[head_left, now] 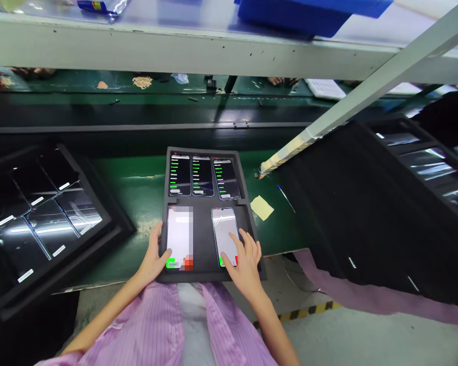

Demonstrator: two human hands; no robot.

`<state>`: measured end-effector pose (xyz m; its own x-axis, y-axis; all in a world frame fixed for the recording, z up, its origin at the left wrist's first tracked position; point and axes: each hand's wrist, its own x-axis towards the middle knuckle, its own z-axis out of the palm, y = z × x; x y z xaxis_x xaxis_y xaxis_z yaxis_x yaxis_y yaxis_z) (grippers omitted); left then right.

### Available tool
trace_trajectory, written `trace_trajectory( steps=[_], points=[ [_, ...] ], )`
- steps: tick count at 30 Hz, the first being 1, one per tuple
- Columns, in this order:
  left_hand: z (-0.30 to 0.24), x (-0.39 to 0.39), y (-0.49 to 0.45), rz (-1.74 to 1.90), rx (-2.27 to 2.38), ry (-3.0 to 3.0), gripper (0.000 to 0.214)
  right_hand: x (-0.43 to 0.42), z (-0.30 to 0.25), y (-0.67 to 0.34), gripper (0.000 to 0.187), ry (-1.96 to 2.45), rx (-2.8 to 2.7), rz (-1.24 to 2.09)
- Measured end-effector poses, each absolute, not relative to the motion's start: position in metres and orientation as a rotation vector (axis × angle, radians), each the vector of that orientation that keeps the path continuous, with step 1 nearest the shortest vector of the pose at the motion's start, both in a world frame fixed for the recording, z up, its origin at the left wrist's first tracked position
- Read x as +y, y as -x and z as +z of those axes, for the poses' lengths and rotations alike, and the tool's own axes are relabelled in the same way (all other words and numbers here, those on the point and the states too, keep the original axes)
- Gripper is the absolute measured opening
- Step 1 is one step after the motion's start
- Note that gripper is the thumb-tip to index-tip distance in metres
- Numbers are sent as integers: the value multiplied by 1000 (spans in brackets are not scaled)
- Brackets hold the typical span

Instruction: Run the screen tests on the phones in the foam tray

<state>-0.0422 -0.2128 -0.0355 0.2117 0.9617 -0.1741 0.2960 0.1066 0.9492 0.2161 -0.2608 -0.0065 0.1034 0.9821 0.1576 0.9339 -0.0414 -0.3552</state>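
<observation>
A black foam tray (pixel 204 239) lies in front of me, its slots holding several smartphones. Across its far row, three phones (pixel 203 176) show dark screens with green and white text lines. In the near row, a left phone (pixel 180 231) has a white, partly pixelated screen, and a right phone (pixel 225 229) has a light screen with green and red at the bottom. My left hand (pixel 154 259) grips the tray's left edge, its thumb over the left phone's lower corner. With fingers spread, my right hand (pixel 244 256) hovers over or touches the right phone's screen; contact is unclear.
Another phone tray (pixel 114 223) sits tilted at left, and more phones (pixel 427 162) lie in a tray at right. Beside my tray are a yellow paper note (pixel 262 207) and a pen (pixel 286 198). A slanted metal post (pixel 351 101) and a shelf (pixel 175 48) stand ahead.
</observation>
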Motion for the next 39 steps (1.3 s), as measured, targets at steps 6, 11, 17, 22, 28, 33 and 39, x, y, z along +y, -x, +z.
trace_trajectory(
  steps=[6, 11, 17, 22, 28, 33, 39],
  points=[
    [-31, -178, 32, 805, 1445, -1644, 60, -234, -9, -215, 34, 1957, -1953, 194],
    [-13, -128, 31, 703, 1609, -1884, 41, -183, -8, -237, 30, 1901, -1873, 165],
    [2, -58, 25, 508, 1582, -2165, 43, -108, -1, -232, 37, 1822, -1990, 221],
    [1, -21, 16, 448, 1594, -2119, 50, -61, -7, -217, 39, 1824, -2148, 248],
    [-8, 8, 9, 630, 1676, -1839, 41, -26, -10, -216, 39, 1893, -2056, 200],
    [-11, 6, 7, 760, 1631, -1714, 41, -37, -3, -233, 39, 1877, -1978, 153],
    [-12, -22, 14, 948, 1584, -1618, 49, -71, -9, -275, 37, 1970, -1988, 175]
  ],
)
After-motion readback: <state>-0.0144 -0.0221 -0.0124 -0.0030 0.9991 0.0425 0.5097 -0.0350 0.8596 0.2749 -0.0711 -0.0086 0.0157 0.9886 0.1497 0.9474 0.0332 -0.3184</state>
